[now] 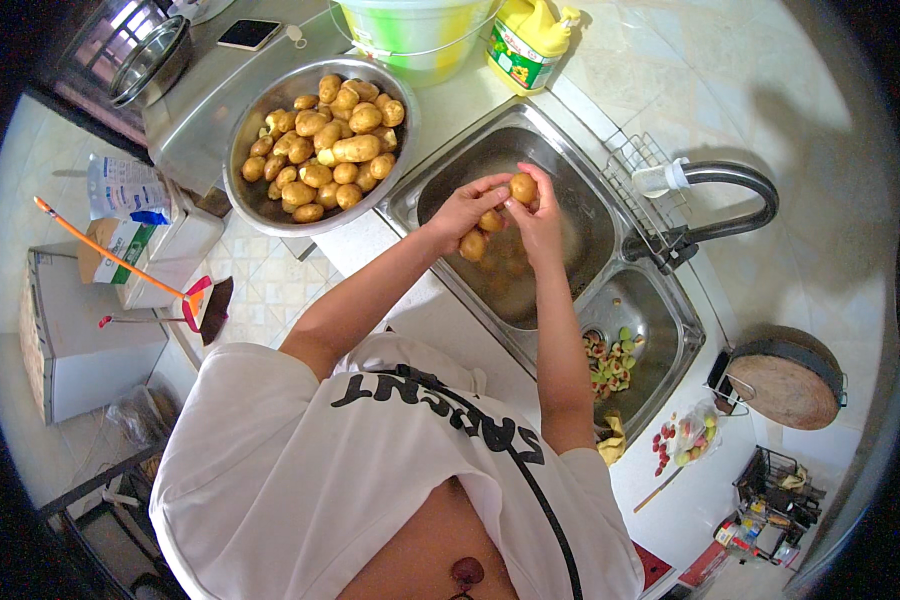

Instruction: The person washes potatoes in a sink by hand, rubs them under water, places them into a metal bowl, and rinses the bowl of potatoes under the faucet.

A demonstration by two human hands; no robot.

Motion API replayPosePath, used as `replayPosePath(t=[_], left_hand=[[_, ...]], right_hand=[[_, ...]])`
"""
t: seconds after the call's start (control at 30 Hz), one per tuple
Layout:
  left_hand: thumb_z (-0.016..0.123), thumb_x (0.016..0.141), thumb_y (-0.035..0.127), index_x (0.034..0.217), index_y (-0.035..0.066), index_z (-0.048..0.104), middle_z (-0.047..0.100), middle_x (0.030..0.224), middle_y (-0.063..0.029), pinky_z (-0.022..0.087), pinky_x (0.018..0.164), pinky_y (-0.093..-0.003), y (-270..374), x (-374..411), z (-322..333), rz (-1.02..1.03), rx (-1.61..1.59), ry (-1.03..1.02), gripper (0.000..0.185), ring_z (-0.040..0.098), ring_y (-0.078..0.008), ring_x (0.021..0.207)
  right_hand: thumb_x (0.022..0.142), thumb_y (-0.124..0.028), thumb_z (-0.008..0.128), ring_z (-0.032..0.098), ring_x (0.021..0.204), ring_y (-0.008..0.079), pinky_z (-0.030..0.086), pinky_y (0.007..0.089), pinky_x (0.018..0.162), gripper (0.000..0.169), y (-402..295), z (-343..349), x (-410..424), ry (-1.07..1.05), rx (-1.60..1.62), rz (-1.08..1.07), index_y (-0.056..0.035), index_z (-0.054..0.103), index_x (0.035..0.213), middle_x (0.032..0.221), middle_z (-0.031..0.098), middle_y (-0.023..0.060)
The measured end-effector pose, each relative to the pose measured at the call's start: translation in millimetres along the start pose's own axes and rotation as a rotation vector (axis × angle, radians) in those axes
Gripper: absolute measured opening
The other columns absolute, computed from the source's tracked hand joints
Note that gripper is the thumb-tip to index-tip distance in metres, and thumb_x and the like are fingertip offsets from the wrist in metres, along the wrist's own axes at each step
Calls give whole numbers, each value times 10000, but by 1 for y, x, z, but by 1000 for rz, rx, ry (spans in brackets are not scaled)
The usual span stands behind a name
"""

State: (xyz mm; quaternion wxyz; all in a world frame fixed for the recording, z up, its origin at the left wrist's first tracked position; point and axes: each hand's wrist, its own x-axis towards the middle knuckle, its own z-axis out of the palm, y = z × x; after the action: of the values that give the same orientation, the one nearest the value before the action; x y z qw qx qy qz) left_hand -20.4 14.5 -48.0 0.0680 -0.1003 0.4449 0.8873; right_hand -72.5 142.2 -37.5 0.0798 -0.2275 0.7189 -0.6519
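Over the large basin of a steel double sink [526, 111], my right hand [538, 217] grips a brown potato [523, 187] between thumb and fingers. Close beside it, my left hand [469, 210] has its fingertips against the same potato; whether it holds anything of its own is hidden. Two more potatoes show just below the hands, one of them [472, 245] near the left palm, and others lie blurred in the cloudy water. A wide steel bowl [412, 142] heaped with potatoes [356, 148] stands at the left of the sink.
A black faucet [750, 202] and a wire rack [637, 157] stand behind the sink. Cut scraps [613, 367] lie in the small basin. A bucket [420, 37] and a yellow jug [526, 49] stand beyond the bowl. Farther right are a plastic bag of fruit [697, 439] and a round board [784, 386].
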Motion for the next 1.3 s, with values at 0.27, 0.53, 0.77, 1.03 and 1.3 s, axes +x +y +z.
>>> replayPosePath(t=[0.27, 0.53, 0.77, 1.03, 1.3], left_hand=[[491, 891, 308, 1197, 135, 453, 578, 934, 3, 444, 483, -209, 6, -2, -6, -39, -9, -34, 353, 566, -90, 735], [432, 880, 464, 1134, 139, 467, 568, 868, 6, 415, 448, -183, 6, -4, -2, -71, -22, -59, 413, 549, -80, 676], [383, 878, 523, 1065, 121, 512, 577, 889, 0, 414, 465, -195, 5, -5, -10, -227, -96, -149, 462, 572, -97, 716], [414, 847, 558, 1060, 122, 514, 577, 877, -4, 415, 439, -182, 5, -6, 1, -88, -11, -108, 496, 559, -89, 683], [442, 850, 527, 1076, 102, 500, 578, 901, -29, 413, 423, -189, 5, -3, -6, -131, -58, -166, 485, 578, -110, 714]], right_hand=[[718, 31, 584, 501, 1002, 178, 416, 284, 853, 508, -1, -2, -1, -7, 2, -42, -85, 482, 1202, 1154, 489, 73], [704, 60, 580, 511, 763, 116, 456, 219, 699, 450, -6, -1, -3, 27, -29, -52, -89, 551, 1127, 1030, 517, 47], [700, 62, 585, 494, 752, 111, 446, 223, 653, 389, -13, -3, -2, -45, -71, -156, -81, 580, 1062, 975, 515, 43], [761, -60, 587, 498, 739, 90, 418, 201, 629, 163, -6, 5, -1, 39, 212, -146, -21, 579, 920, 929, 529, 22], [885, -223, 497, 481, 640, 77, 410, 217, 579, 183, 7, -9, 1, 219, 465, 131, -57, 574, 894, 776, 544, 2]])
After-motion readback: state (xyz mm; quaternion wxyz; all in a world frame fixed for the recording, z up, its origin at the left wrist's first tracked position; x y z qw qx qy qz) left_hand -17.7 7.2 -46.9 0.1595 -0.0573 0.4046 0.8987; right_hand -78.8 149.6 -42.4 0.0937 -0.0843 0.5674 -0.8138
